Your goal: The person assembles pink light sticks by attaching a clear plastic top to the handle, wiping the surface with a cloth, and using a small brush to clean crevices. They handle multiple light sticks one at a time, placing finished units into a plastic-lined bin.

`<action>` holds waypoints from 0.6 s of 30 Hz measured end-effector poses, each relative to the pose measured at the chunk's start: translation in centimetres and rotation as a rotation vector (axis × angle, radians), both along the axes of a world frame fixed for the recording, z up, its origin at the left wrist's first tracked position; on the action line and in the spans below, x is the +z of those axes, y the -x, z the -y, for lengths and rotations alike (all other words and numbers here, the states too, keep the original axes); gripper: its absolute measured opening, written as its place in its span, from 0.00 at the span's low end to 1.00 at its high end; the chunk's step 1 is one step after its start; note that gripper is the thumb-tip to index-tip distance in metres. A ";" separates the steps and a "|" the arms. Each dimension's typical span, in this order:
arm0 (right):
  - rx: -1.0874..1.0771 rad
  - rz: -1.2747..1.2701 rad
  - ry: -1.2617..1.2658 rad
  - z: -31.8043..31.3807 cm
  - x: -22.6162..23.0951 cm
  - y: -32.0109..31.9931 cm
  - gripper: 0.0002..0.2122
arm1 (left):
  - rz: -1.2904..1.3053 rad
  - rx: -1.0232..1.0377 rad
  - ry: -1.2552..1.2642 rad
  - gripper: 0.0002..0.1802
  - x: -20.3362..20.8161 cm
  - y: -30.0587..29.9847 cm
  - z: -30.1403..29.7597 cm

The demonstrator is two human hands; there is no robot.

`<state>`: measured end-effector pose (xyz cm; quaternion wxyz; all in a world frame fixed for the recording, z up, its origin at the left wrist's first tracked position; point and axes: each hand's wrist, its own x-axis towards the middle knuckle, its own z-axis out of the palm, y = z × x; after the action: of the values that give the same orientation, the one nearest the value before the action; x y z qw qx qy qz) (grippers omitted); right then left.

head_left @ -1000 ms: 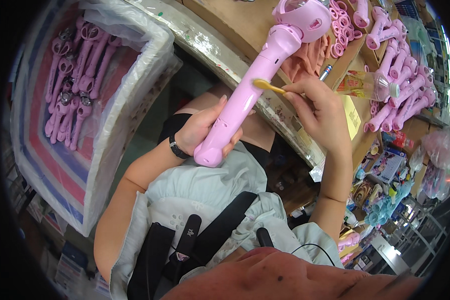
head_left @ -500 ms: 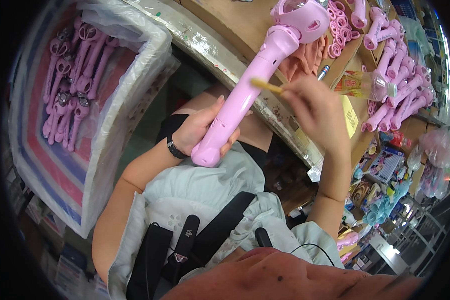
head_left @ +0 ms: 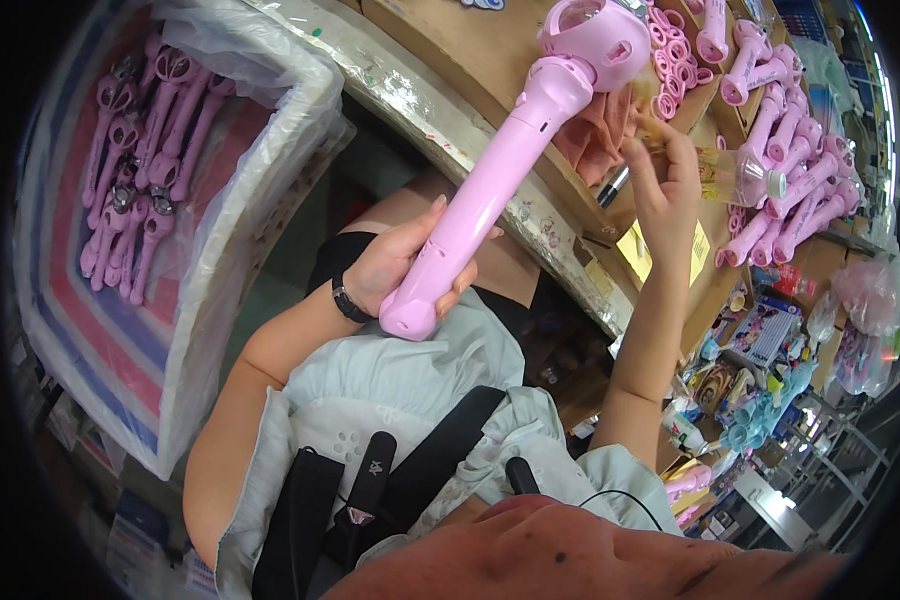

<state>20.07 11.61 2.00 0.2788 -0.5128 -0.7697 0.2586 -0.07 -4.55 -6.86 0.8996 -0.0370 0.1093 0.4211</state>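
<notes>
A pink plastic wand-like toy (head_left: 475,215) slants across in front of me, its round openwork head (head_left: 595,45) up over the table and its butt end near my lap. My left hand (head_left: 395,265) is wrapped round the lower shaft. My right hand (head_left: 665,180) is beyond the shaft on the right, between an orange-brown cloth (head_left: 595,140) and a clear plastic bottle (head_left: 745,178) lying on its side. Its fingers are bent together round what looks like a small yellow-brown stick, mostly hidden and blurred.
Several similar pink wands (head_left: 155,150) lie in a plastic-lined, striped box (head_left: 185,330) on the left. More pink parts (head_left: 805,190) are heaped at the right, near pink rings (head_left: 675,65). A dark marker (head_left: 613,187) and yellow paper (head_left: 635,250) lie by the table edge (head_left: 410,110).
My right hand has moved away from the shaft, up and to the right toward the cloth and bottle, taking the small yellow-brown stick off it. The left hand keeps its hold, nearly still.
</notes>
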 end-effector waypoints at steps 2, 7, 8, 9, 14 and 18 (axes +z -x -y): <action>-0.075 0.273 -0.172 -0.3 -1.5 -1.0 0.20 | 0.009 0.003 0.007 0.35 0.1 0.0 0.0; -0.102 0.319 -0.161 0.8 -5.3 -1.3 0.18 | 0.015 0.001 0.034 0.35 0.5 -0.1 0.1; -0.103 0.301 -0.229 0.6 -5.6 -1.1 0.16 | 0.012 0.001 0.026 0.34 0.5 -0.2 0.1; -0.146 0.297 -0.242 0.5 -5.6 -1.0 0.11 | 0.009 0.004 0.018 0.34 0.6 -0.2 0.0; -0.197 -0.199 0.233 1.6 -2.2 -0.8 0.07 | 0.002 0.007 0.041 0.34 0.8 -0.3 0.0; 0.378 -0.364 0.238 6.1 -0.6 0.9 0.07 | -0.017 0.026 0.063 0.32 0.9 -0.7 0.3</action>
<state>19.19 5.51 1.39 0.2971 -0.3346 -0.7530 0.4825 0.59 -4.83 -6.01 0.8915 -0.0629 0.1297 0.4294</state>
